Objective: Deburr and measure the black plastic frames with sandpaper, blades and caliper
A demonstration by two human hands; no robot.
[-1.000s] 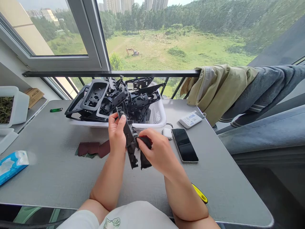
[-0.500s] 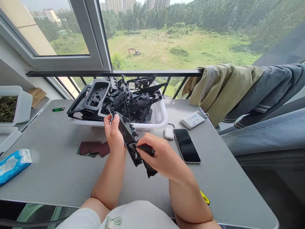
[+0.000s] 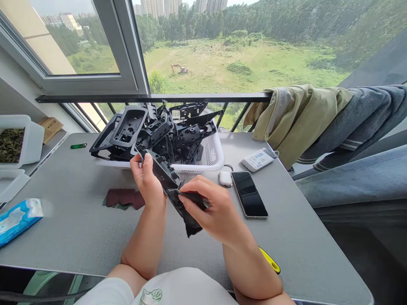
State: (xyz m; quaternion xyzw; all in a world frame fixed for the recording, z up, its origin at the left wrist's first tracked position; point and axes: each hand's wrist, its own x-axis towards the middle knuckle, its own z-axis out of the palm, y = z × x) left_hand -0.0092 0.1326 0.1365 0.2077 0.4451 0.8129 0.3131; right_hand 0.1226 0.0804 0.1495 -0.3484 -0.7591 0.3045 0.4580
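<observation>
Left hand (image 3: 146, 182): fingers clamped on the black plastic trim part (image 3: 162, 173); right hand (image 3: 214, 212): fingers clamped on a dark abrasive sheet (image 3: 187, 218), pressed flat against the part; stroke evenly.

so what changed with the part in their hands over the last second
The left hand has tilted the black plastic part from nearly upright to a stronger lean, its top end swinging left. The right hand keeps the dark sheet on the part. Nothing was let go. The white basket and phone stayed put.
</observation>
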